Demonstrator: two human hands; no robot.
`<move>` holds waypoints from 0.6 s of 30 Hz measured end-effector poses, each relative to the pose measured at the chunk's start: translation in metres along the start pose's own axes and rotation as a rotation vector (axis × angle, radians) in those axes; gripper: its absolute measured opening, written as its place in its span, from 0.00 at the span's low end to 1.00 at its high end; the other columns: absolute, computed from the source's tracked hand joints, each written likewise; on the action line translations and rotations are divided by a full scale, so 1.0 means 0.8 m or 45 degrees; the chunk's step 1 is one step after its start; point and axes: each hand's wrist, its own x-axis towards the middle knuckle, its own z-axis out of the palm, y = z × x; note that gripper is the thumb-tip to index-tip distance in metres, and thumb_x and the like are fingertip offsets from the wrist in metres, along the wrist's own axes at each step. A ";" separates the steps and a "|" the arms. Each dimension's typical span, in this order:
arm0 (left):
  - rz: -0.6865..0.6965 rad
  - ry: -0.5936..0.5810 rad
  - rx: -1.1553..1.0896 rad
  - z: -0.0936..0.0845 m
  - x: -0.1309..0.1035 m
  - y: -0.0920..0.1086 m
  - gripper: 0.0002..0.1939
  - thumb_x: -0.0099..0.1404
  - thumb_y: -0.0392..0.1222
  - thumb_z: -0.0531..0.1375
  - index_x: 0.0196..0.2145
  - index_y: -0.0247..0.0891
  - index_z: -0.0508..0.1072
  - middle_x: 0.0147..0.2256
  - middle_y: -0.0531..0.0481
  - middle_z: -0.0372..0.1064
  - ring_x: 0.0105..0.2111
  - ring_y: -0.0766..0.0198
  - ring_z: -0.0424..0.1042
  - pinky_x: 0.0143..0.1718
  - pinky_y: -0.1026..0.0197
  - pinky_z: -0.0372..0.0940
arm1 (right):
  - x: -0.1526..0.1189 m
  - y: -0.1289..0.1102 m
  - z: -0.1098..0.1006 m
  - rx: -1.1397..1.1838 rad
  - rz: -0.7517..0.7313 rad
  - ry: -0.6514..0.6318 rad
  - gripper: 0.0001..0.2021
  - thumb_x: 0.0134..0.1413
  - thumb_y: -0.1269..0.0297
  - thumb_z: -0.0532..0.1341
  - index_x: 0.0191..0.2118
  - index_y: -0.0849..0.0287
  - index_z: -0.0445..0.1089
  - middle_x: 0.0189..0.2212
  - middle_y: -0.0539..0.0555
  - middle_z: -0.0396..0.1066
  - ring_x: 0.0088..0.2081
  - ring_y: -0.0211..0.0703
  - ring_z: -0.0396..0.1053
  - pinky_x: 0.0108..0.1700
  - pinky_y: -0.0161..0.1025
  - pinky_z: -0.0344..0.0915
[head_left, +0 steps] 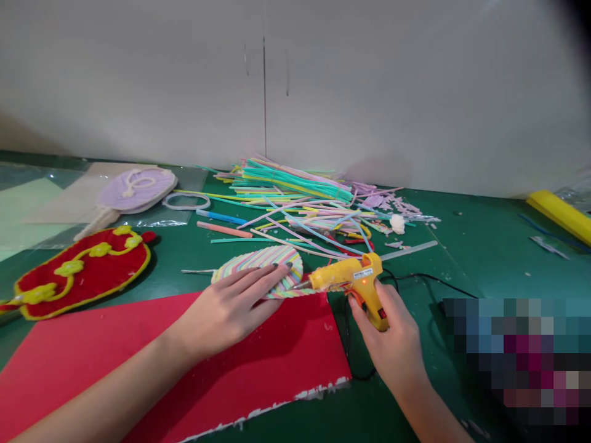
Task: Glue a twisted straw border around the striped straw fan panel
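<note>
My left hand (pixel 240 301) lies flat with its fingers stretched over a pastel striped oval piece (pixel 258 261), pressing on its lower right part. A thin metal rod sticks out from the left end of that piece. My right hand (pixel 392 326) is wrapped round the handle of a yellow glue gun (pixel 353 277), whose small orange light glows. The gun's nozzle points left and meets the lower right edge of the striped piece, close to my left fingertips. A twisted pastel strand runs along that edge, under the nozzle.
Red sheet (pixel 277 369) under my left arm; loose pipe cleaners (pixel 295 184) in a heap behind. Red fan shape with yellow trim (pixel 92 271) and lilac round fan (pixel 138 191) at left. Black cable (pixel 434 278) right of the gun; yellow object (pixel 561 215) far right; blurred area lower right.
</note>
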 end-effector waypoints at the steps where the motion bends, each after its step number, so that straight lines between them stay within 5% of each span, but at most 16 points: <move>1: -0.001 0.002 0.003 0.000 0.000 0.000 0.11 0.69 0.34 0.52 0.38 0.36 0.75 0.56 0.41 0.65 0.54 0.52 0.67 0.50 0.52 0.67 | 0.000 0.000 0.000 0.000 -0.005 0.002 0.12 0.60 0.61 0.56 0.47 0.59 0.66 0.34 0.56 0.66 0.36 0.45 0.68 0.35 0.39 0.68; 18: 0.024 0.099 0.005 0.003 -0.003 -0.002 0.11 0.70 0.33 0.50 0.37 0.35 0.73 0.54 0.42 0.67 0.54 0.54 0.67 0.51 0.53 0.67 | 0.000 0.003 -0.004 -0.053 -0.062 0.047 0.13 0.60 0.64 0.57 0.49 0.59 0.64 0.33 0.55 0.66 0.35 0.43 0.68 0.34 0.38 0.68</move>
